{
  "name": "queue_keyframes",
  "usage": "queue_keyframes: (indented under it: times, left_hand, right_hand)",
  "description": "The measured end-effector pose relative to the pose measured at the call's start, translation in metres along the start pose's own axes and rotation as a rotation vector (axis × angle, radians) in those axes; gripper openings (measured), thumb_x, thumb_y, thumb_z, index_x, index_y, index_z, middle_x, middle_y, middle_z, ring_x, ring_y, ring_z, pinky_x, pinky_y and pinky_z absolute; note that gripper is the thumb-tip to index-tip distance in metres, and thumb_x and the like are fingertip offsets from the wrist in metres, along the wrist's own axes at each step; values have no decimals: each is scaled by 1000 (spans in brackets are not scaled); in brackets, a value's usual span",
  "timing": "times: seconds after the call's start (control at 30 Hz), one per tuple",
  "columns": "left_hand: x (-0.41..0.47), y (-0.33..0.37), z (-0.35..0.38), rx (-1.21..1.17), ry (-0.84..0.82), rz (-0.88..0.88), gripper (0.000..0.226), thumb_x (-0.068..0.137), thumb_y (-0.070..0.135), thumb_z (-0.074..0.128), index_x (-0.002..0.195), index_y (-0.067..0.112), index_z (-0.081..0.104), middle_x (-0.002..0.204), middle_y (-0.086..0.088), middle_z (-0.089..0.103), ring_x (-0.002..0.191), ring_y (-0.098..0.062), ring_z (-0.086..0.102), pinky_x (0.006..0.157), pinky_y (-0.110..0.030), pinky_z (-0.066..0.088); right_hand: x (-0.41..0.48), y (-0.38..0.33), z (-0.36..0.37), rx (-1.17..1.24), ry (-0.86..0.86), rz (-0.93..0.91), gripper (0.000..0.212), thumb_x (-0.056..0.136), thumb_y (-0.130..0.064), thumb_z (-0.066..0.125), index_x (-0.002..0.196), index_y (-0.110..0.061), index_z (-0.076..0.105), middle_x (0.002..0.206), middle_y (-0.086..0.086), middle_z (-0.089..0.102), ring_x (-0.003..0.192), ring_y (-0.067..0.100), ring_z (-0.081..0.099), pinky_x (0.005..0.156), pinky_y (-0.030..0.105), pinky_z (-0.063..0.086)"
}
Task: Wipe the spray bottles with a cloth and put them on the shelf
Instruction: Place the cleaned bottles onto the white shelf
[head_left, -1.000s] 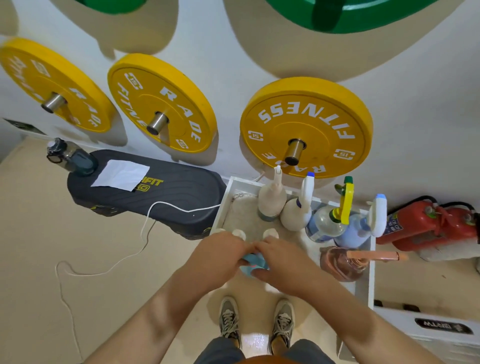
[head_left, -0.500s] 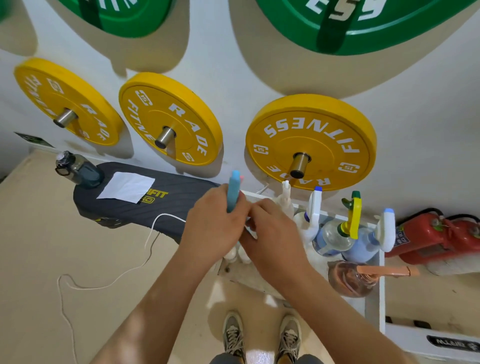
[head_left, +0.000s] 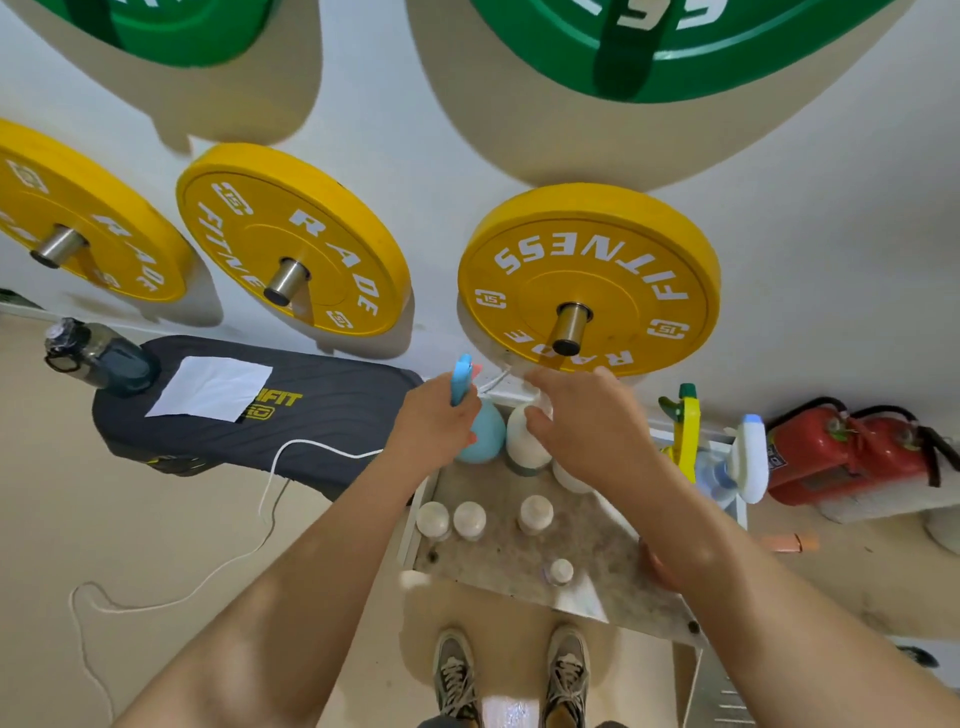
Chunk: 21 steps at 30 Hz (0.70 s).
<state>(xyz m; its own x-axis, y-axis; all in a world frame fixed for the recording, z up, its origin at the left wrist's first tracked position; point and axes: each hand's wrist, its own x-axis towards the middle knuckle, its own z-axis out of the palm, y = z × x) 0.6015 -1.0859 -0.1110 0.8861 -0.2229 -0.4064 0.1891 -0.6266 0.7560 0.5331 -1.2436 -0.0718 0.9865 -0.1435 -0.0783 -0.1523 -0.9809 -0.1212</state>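
Gripping blue spray bottle (head_left: 485, 434) by the neck with left hand (head_left: 434, 423); reaching right hand (head_left: 587, 421), fingers loosely spread, over white bottle (head_left: 524, 441) on shelf (head_left: 519, 556), small jars (head_left: 470, 519) in front.

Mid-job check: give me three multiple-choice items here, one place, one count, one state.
1. Where is the blue spray bottle? A) on the floor B) at the shelf's back left corner C) on the black bench
2. How many yellow plates are in view? A) one B) three C) five
3. What is the left hand doing? A) hanging idle B) holding a cloth C) gripping the blue spray bottle
1 B: it is beside the white bottle there. 2 B: three discs show. 3 C: fingers wrap its neck.
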Motion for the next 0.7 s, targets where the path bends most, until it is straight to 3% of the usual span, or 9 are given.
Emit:
queue_keyframes:
  times: [0.1,0.2,0.27,0.33,0.4,0.43,0.5,0.6,0.7]
  left_hand:
    - [9,-20,15,16,-41,-18,32,98,33,52,125,18,61,88,-8,66,68,-17,72,78,-47,61]
    - [12,-25,25,-59,-42,-16,36,98,36,55,131,21,55,104,-6,67,73,-11,71,79,-37,61]
    - [12,-26,26,-126,-70,-42,52,94,38,62,142,28,44,122,0,60,88,-17,71,81,-36,60]
    - [8,-28,21,-127,-93,-22,65,87,40,69,144,36,39,131,7,55,103,-22,66,86,-45,59]
    - [-4,-35,9,-69,-48,70,47,82,32,68,126,43,55,119,11,65,99,-19,67,83,-47,59]
    - [-14,-41,1,-34,-6,80,40,82,21,66,114,44,61,109,13,69,92,-14,68,81,-43,59]
    - [-37,-58,-12,36,11,74,41,78,8,62,104,39,67,100,19,70,90,-7,67,83,-33,57]
    - [-63,-95,-14,348,-84,209,52,68,19,67,120,27,65,116,13,65,107,-16,61,96,-27,45]
    - [-68,-116,-1,514,-142,229,52,84,21,69,134,23,55,131,9,59,117,-19,54,95,-17,33]
  right_hand:
    - [7,-1,4,-43,8,-59,32,99,-35,44,125,-27,60,100,5,71,97,28,60,76,35,48]
    - [4,0,3,-51,-9,-79,39,100,-44,46,136,-29,51,104,6,68,102,28,59,79,37,46]
    - [-6,2,3,-10,72,-81,51,95,-47,57,142,-29,47,110,9,61,103,28,54,82,37,46]
    - [-21,0,5,110,266,-129,44,85,-33,72,126,-19,63,98,10,62,89,29,58,73,37,48]
    - [-42,-9,13,182,345,-208,26,77,-21,74,102,-17,71,82,5,64,75,28,61,66,36,45]
    - [-51,-16,20,164,280,-232,25,73,-20,75,97,-20,71,79,2,65,73,27,61,66,37,43]
    - [-65,-33,38,130,53,-209,37,69,-23,78,105,-25,68,89,-3,70,85,24,63,72,41,43]
    - [-68,-48,69,143,-206,-134,44,89,-29,61,131,-28,50,125,-5,60,122,23,47,93,45,31]
    - [-62,-60,94,108,-238,-100,30,93,-31,56,123,-29,51,121,-6,60,122,22,46,95,44,27]
